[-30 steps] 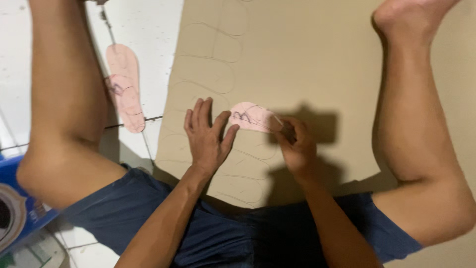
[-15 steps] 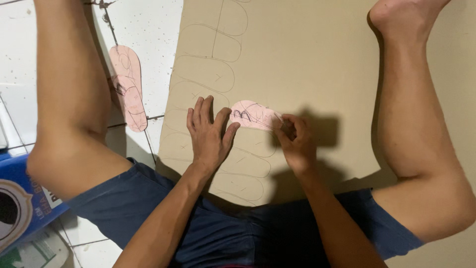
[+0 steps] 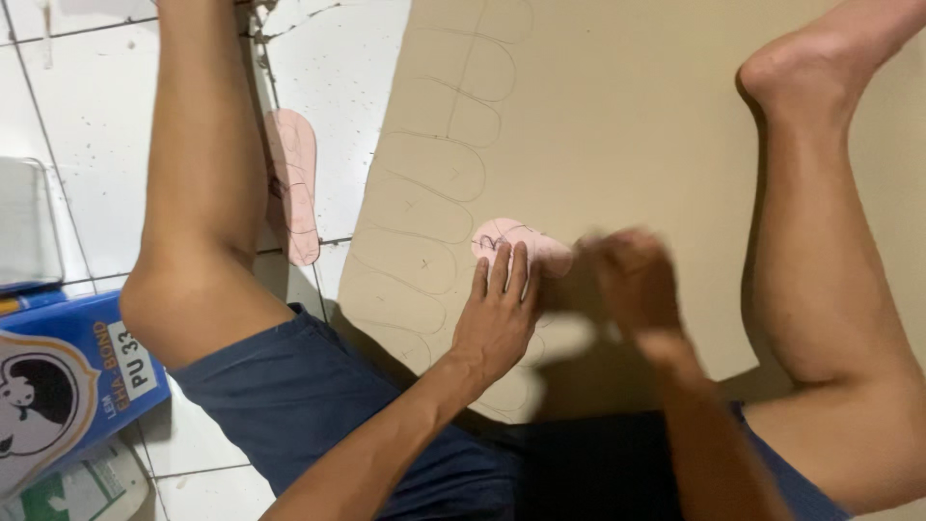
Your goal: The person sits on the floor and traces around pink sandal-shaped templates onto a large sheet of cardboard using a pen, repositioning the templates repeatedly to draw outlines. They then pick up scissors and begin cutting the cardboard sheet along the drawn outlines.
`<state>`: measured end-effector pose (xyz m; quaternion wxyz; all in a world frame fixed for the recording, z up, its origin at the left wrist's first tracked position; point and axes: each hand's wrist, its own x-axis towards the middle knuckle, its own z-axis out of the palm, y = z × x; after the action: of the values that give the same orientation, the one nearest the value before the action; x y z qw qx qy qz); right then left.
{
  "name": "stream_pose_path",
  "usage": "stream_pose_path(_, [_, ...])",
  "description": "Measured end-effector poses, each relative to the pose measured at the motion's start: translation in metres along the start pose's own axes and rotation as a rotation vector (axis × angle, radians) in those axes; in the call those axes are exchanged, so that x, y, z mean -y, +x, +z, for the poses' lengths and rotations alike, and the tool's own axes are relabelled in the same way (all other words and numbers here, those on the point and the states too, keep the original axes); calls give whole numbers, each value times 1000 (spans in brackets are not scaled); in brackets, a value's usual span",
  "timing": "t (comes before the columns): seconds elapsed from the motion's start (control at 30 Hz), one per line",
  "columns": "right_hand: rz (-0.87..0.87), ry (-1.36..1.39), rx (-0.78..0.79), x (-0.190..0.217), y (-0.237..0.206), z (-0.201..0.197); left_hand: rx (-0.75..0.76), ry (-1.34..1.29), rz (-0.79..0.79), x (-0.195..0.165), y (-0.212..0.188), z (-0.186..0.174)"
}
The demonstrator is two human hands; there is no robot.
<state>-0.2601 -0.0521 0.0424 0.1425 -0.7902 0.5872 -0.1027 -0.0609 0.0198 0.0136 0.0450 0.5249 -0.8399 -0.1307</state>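
Pink template (image 3: pixel 516 241) lies on the tan sheet (image 3: pixel 627 125), right of the traced outlines (image 3: pixel 429 164). My left hand (image 3: pixel 497 318) presses it flat, fingers spread. My right hand (image 3: pixel 632 285) is blurred; grip indeterminate. Tracing step; the next stroke demands a steady template.

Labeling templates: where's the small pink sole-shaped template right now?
In the head view, the small pink template lies flat on the tan sheet, near centre, pinned under the left hand's fingertips, with the blurred right hand just beside it.
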Motion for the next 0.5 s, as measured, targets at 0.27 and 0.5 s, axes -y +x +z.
stream_pose_path(0.27, [-70, 782, 498, 44, 79, -15, -38, -98, -6, 4, -1, 0])
stream_pose_path(0.5, [49, 319, 877, 112, 128, 2, 146, -59, -40, 0, 10, -10])
